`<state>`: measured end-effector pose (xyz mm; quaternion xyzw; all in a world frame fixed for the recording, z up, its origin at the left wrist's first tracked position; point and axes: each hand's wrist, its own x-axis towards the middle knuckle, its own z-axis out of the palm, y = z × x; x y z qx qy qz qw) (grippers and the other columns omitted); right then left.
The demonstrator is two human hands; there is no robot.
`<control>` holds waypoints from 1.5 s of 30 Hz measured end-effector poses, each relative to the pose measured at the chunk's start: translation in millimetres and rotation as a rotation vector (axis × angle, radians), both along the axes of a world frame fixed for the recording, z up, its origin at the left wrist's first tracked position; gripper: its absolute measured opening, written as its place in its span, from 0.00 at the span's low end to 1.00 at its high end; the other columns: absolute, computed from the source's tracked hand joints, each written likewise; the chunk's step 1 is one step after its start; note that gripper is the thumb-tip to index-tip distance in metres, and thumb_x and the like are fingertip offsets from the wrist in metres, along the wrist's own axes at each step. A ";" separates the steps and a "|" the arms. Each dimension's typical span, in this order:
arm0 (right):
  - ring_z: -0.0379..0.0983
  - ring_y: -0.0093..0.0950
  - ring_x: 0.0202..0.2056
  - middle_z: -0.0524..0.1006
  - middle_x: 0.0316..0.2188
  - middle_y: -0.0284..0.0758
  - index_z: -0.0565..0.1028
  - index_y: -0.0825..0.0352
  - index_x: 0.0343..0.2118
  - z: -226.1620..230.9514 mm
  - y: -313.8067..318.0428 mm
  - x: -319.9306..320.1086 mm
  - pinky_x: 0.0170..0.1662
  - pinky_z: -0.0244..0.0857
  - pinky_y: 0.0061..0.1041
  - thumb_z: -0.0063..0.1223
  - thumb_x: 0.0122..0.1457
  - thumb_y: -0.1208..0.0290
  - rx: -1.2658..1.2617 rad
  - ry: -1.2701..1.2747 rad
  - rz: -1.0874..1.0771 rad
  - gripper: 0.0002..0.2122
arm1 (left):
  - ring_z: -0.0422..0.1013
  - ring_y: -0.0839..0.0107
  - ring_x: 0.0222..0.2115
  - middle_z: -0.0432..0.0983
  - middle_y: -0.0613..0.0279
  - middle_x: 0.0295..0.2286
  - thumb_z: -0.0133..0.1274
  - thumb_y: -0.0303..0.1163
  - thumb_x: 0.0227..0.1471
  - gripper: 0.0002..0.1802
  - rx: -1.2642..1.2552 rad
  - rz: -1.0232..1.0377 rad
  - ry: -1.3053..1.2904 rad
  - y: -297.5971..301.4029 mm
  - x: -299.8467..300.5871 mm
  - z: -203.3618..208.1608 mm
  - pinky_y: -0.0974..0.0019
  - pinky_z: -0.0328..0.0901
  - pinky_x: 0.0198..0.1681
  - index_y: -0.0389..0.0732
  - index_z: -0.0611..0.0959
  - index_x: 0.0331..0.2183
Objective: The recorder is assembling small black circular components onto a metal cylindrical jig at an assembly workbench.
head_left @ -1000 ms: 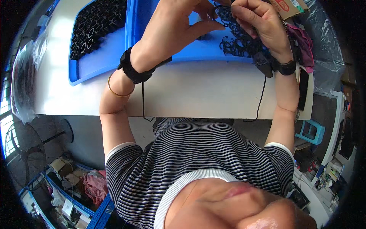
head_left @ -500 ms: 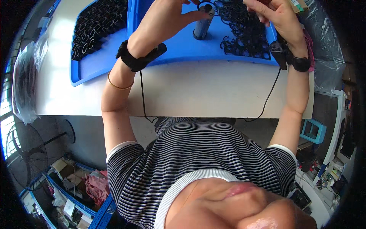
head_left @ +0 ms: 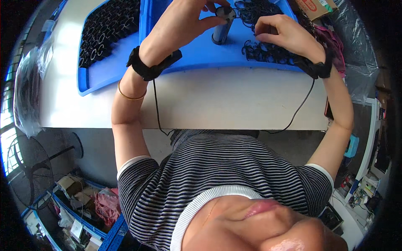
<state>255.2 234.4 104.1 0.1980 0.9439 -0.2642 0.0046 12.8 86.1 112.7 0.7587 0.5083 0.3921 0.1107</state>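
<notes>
A dark cylinder (head_left: 221,32) stands upright in the blue tray (head_left: 201,58). My left hand (head_left: 186,21) is at its top, with the thumb against the near side of the rim and the fingers beyond, gripping it. Part of those fingers is cut off by the upper edge. To the right, my right hand (head_left: 289,35) hovers over a loose pile of thin black rings (head_left: 268,52). Its fingers are curved, with a gap between thumb and forefinger, and I see nothing held there. More thin black rings (head_left: 253,12) lie beyond, near the cylinder.
At the left, a second blue tray (head_left: 83,85) holds rows of black tube-like pieces (head_left: 106,31). Both trays rest on a white table (head_left: 226,98). A cardboard box (head_left: 314,7) and dark pink cloth (head_left: 333,44) lie at the far right. Thin cables hang from both wristbands.
My right hand has come down and left, from beyond the ring pile to just above it. My left hand stays at the cylinder, its thumb slightly lower against the top.
</notes>
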 end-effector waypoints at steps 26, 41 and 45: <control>0.78 0.41 0.34 0.79 0.31 0.41 0.76 0.71 0.35 -41.5 17.6 -13.1 0.41 0.71 0.36 0.69 0.51 0.70 0.275 -0.015 0.361 0.14 | 0.79 0.65 0.40 0.83 0.55 0.41 0.67 0.22 0.47 0.22 0.082 0.070 0.000 -26.5 -7.8 24.9 0.63 0.74 0.45 0.35 0.83 0.46; 0.73 0.15 0.22 0.79 0.26 0.30 0.77 0.70 0.40 19.7 0.7 19.7 0.26 0.68 0.16 0.63 0.62 0.75 -0.526 0.146 -0.163 0.07 | 0.80 0.58 0.30 0.83 0.47 0.37 0.64 0.24 0.53 0.21 -0.245 -0.049 -0.004 -35.0 43.8 23.4 0.61 0.74 0.34 0.30 0.78 0.48; 0.74 0.15 0.22 0.80 0.27 0.30 0.77 0.70 0.40 29.0 -20.7 9.1 0.25 0.69 0.15 0.61 0.63 0.76 -0.628 0.236 -0.139 0.06 | 0.80 0.66 0.31 0.83 0.49 0.35 0.63 0.23 0.55 0.19 -0.241 -0.065 -0.243 -25.4 49.7 9.8 0.66 0.74 0.34 0.30 0.75 0.47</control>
